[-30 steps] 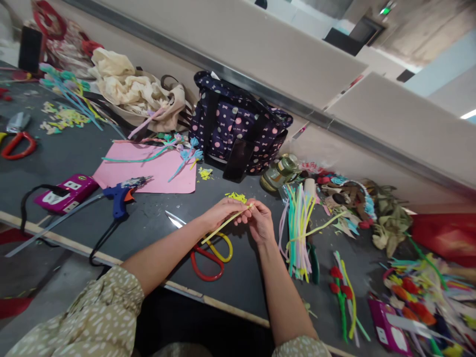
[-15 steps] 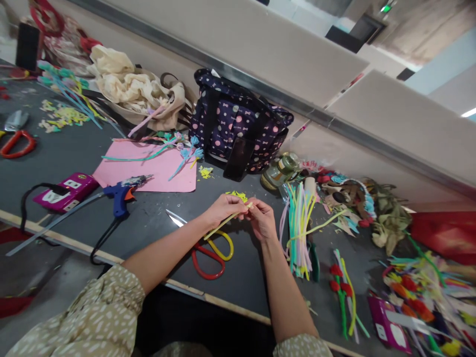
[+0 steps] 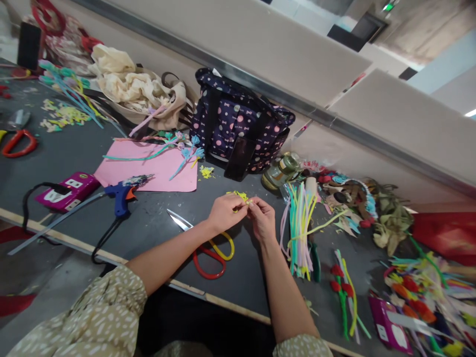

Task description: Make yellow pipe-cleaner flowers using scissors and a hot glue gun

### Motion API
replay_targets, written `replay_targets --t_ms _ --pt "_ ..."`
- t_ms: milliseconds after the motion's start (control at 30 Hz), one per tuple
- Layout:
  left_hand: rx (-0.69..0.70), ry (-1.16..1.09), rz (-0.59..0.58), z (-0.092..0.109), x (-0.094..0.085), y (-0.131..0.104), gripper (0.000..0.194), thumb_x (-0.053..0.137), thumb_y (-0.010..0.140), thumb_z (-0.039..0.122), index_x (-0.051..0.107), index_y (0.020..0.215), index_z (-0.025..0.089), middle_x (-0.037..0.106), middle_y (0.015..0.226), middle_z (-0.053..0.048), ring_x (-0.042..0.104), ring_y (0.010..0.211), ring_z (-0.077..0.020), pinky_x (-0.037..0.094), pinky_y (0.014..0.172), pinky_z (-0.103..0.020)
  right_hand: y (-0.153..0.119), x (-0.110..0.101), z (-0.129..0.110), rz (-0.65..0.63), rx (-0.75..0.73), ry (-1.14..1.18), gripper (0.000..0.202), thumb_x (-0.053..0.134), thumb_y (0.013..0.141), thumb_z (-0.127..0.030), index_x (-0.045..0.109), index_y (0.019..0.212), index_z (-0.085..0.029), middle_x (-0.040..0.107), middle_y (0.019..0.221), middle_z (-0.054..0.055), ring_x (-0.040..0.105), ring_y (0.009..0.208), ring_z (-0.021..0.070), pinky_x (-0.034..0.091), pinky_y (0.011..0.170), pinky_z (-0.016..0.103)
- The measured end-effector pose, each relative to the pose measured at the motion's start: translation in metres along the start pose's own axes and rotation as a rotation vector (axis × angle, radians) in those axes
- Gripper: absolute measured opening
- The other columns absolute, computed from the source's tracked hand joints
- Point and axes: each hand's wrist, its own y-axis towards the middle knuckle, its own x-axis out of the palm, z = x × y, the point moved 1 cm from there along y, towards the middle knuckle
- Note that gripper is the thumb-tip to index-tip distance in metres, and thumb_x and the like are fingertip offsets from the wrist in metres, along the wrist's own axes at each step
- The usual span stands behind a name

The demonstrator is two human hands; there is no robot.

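Observation:
My left hand (image 3: 226, 212) and my right hand (image 3: 263, 219) meet above the grey table, fingertips pinched together. Between them is a pale yellow pipe cleaner (image 3: 249, 202); only a small bit shows, the rest hidden by my fingers. Just beyond my fingertips lies a little heap of bright yellow clippings (image 3: 241, 195). Scissors with one red and one yellow handle (image 3: 210, 267) rest below my left wrist, which crosses over part of them. To the right of my right hand lies a tied bundle of pastel pipe cleaners (image 3: 299, 233).
A blue glue gun (image 3: 121, 198) and a purple power strip (image 3: 69, 191) lie left, by pink paper (image 3: 156, 173). Behind stand a dotted navy bag (image 3: 238, 116), a phone (image 3: 240, 158) and a glass jar (image 3: 278, 173). Red pipe-cleaner flowers (image 3: 341, 286) lie right.
My left hand has turned over, its back now upward, and the yellow stem that stuck out beneath it is hidden. The right hand stays almost where it was.

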Motion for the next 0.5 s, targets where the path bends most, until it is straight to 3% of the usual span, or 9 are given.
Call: replay_targets --t_ms 167,233,367,500 --pt "-0.487 -0.687 -0.241 -0.007 0.002 0.004 0.028 0.059 0.079 0.037 0.065 0.067 0.013 0.060 0.060 -0.002 0.050 0.054 -0.0097 0.037 0.054 -0.022 0.000 0.000 -0.002 -0.059 0.086 0.147 0.015 0.069 0.075 -0.033 0.063 0.075 -0.019 0.054 0.062 -0.003 0.049 0.051 0.0084 0.037 0.047 0.020" --pt "-0.624 -0.886 -0.330 -0.009 0.002 0.005 0.027 0.065 0.076 0.037 0.069 0.073 0.011 0.063 0.063 -0.005 0.054 0.056 -0.0104 0.041 0.055 -0.022 -0.001 0.000 -0.003 -0.086 0.088 0.163 0.015 0.069 0.076 -0.034 0.063 0.077 -0.019 0.052 0.059 -0.004 0.050 0.050 0.0091 0.041 0.048 0.022" --pt "-0.749 -1.051 -0.364 -0.013 0.002 0.005 0.023 0.075 0.067 0.031 0.069 0.074 0.009 0.065 0.062 -0.006 0.059 0.058 -0.0109 0.044 0.055 -0.022 -0.002 0.000 -0.006 -0.108 0.068 0.140 0.015 0.070 0.075 -0.034 0.065 0.077 -0.020 0.053 0.062 -0.003 0.049 0.050 0.0091 0.044 0.049 0.023" --pt "-0.767 -1.102 -0.321 -0.013 0.003 0.005 0.020 0.077 0.064 0.026 0.067 0.069 0.009 0.063 0.058 -0.005 0.058 0.053 -0.0096 0.043 0.052 -0.020 -0.001 -0.004 -0.006 -0.099 0.018 0.072 0.015 0.072 0.073 -0.034 0.069 0.077 -0.019 0.056 0.074 0.000 0.050 0.056 0.0091 0.040 0.048 0.022"
